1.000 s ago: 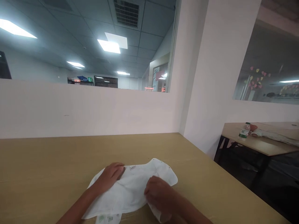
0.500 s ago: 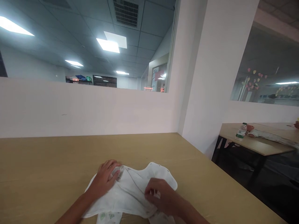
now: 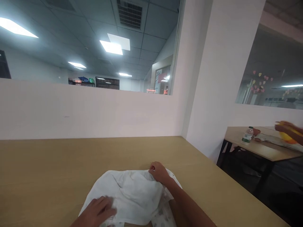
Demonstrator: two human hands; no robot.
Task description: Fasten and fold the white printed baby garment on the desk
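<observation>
A small white cloth garment (image 3: 132, 195) lies rumpled on the wooden table (image 3: 47, 170) near its front edge. My left hand (image 3: 98, 209) rests flat on the garment's near left part, fingers stretched out. My right hand (image 3: 159, 172) sits at the garment's far right edge, fingers curled and pinching the fabric there. A patterned bit of cloth shows under the garment beside my right forearm.
A white partition wall (image 3: 94, 110) runs along the table's far side. To the right stands a second table (image 3: 262, 146) with a plastic bottle (image 3: 247, 135) and a cloth; another person's hand (image 3: 284, 128) holds something yellow over it.
My left hand slid back toward me onto the near left of the garment. My right hand moved forward to the far edge, folding fabric over. A person's hand came into view at the right table.
</observation>
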